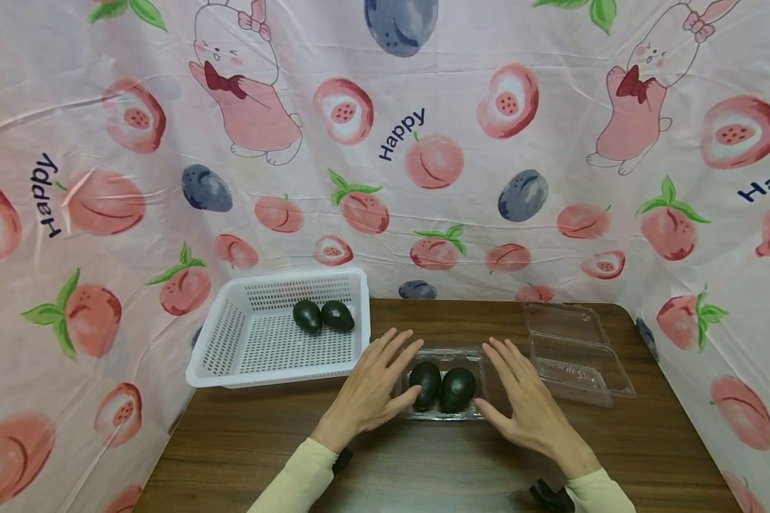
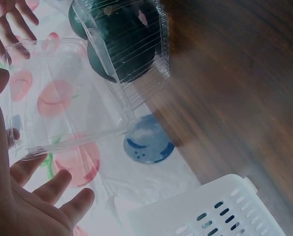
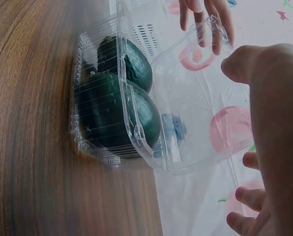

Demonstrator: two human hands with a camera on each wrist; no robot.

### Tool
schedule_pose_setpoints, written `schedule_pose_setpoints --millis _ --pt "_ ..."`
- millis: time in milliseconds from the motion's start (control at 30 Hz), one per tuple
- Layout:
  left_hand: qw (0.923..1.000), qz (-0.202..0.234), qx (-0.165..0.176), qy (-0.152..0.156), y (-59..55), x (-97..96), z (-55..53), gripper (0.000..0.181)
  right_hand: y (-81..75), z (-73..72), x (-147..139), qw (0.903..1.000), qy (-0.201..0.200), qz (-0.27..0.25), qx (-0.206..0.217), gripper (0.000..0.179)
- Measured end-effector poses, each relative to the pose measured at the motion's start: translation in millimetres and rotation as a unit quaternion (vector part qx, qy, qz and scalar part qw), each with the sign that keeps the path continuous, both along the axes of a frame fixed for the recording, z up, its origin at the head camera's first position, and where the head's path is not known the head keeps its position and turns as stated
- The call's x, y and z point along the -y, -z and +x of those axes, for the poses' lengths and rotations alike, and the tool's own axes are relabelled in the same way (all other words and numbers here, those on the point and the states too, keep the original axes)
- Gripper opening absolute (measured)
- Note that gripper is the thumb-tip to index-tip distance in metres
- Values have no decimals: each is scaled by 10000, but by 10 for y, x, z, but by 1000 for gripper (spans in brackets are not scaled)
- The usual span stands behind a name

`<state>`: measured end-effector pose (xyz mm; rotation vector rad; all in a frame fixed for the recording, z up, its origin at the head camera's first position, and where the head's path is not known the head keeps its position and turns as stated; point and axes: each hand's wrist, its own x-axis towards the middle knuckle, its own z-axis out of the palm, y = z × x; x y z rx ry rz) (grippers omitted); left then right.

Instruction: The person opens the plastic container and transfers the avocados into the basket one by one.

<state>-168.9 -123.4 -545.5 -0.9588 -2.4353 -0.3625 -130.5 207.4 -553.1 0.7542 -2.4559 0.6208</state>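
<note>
Two dark green avocados (image 1: 457,390) lie side by side in a clear plastic clamshell box (image 1: 445,416) on the table. The box's hinged lid (image 2: 63,105) stands raised at its far side. My left hand (image 1: 375,381) is at the left of the box, fingers extended and spread, thumb close by the left avocado (image 1: 425,385) in the head view. Mirroring it at the right side is my right hand (image 1: 526,406), its fingers straight and its thumb near the box's corner. In both wrist views the fingers and thumbs are right at the lid's side edges.
A white perforated basket (image 1: 231,360) stands at the back left, with two more avocados (image 1: 337,315) inside. Another clear clamshell box (image 1: 577,356) lies unfolded at the right of the table (image 1: 385,470). A fruit-patterned cloth (image 1: 443,85) hangs behind and along both sides.
</note>
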Motion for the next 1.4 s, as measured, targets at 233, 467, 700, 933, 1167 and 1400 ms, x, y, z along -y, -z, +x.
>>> schedule_pose_setpoints --millis 233,467,700,933,1167,1400 --pt "9998 -133 -80 -116 -49 4 -37 82 22 42 -51 9999 18 -63 -94 99" --pt "9997 -170 -119 -120 -93 2 -97 83 46 99 -85 9998 94 -120 -145 103" --pt "9997 -202 -19 -140 -137 2 -164 83 76 138 -85 9999 148 -22 -48 102" --pt "9995 -259 -8 -196 -183 -1 -235 85 127 130 -61 9993 258 246 134 100" --pt "9990 -366 92 -242 -228 9 -295 82 162 94 -55 9988 229 413 143 98" --pt "9984 -429 182 -327 -265 3 -352 83 213 62 -39 9982 222 525 177 99"
